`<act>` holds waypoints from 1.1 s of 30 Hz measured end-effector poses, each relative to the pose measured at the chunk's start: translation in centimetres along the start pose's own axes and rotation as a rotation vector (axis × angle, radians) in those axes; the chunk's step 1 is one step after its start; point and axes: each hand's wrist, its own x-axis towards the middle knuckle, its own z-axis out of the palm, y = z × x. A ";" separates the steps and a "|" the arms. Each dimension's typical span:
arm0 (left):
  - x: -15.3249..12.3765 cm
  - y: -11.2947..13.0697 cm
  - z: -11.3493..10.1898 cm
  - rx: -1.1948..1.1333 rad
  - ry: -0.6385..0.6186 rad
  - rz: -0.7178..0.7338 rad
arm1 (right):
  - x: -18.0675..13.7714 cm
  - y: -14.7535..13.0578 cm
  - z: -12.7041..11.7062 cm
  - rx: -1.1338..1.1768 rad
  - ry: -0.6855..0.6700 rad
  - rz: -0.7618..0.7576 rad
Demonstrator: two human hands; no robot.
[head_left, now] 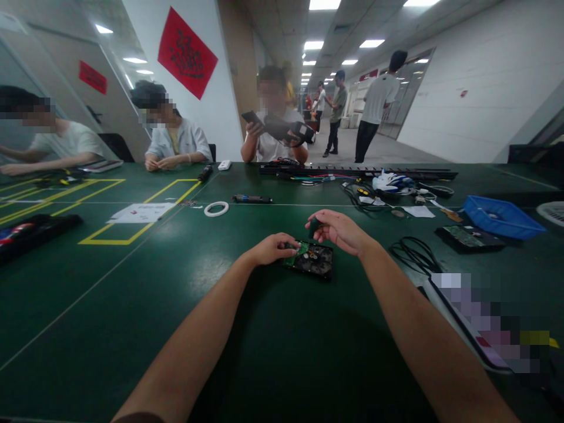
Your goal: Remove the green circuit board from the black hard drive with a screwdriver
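A hard drive (321,261) with a green circuit board on its upper face lies on the green table in front of me. The fingers of my left hand (275,248) rest on its left end, gripping the edge. Above the drive's far right corner, my right hand (337,228) has its fingers closed around a short dark, rounded object (314,227) that looks like a tool handle. Whether a tip reaches down from it to the drive, I cannot make out.
Right of me lie a second drive (469,238), a blue tray (504,217), a black cable (414,254) and a pixelated tablet-like device (476,329). Farther off are a white tape ring (216,209), a dark pen-shaped tool (252,199) and long black strips (361,171). People sit across the table.
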 end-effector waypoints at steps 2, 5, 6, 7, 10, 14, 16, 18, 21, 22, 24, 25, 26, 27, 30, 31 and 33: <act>0.0 0.0 0.0 -0.002 -0.001 -0.001 | 0.1 0.1 -0.1 0.023 -0.004 -0.005; 0.1 0.0 0.1 -0.011 -0.002 -0.010 | 0.1 0.1 -0.1 0.024 -0.005 0.003; 0.1 0.0 0.1 -0.014 -0.004 -0.014 | 0.0 0.1 -0.1 0.019 0.001 0.005; 0.0 0.0 0.1 -0.016 -0.006 -0.016 | 0.0 0.1 -0.1 0.011 0.011 0.005; -0.1 0.0 0.1 -0.024 -0.006 -0.005 | -0.1 -0.1 0.0 -0.031 0.046 0.002; -0.1 0.0 0.0 -0.021 -0.001 0.020 | -0.3 -0.4 0.1 -0.085 0.068 -0.006; -0.1 0.0 0.0 -0.015 -0.002 0.016 | -0.3 -0.5 0.2 -0.096 0.071 -0.010; 0.0 0.0 0.0 -0.011 -0.002 0.009 | -0.3 -0.5 0.2 -0.085 0.069 -0.019; 0.0 -0.1 0.0 -0.017 0.003 0.010 | -0.2 -0.3 0.1 -0.044 0.054 -0.030; 0.0 -0.1 0.1 -0.020 0.003 0.011 | -0.1 -0.2 0.0 -0.031 0.050 -0.032; 0.0 -0.1 0.0 -0.026 0.001 0.007 | 0.0 0.0 -0.2 -0.011 0.045 -0.034; 0.0 -0.1 0.0 -0.026 0.000 0.006 | 0.1 0.1 -0.3 -0.004 0.047 -0.035; 0.0 -0.1 0.0 -0.027 -0.003 0.007 | 0.1 0.1 -0.3 0.000 0.050 -0.035; 0.0 0.0 0.0 -0.027 -0.008 0.009 | 0.2 0.2 -0.4 0.002 0.055 -0.035; 0.0 0.0 0.0 -0.026 -0.005 0.012 | 0.2 0.2 -0.4 -0.007 0.065 -0.030; 0.0 0.0 0.1 -0.024 -0.003 0.011 | 0.1 0.2 -0.4 -0.011 0.064 -0.028; 0.1 -0.1 0.1 -0.024 0.002 0.007 | 0.1 0.2 -0.3 -0.022 0.060 -0.023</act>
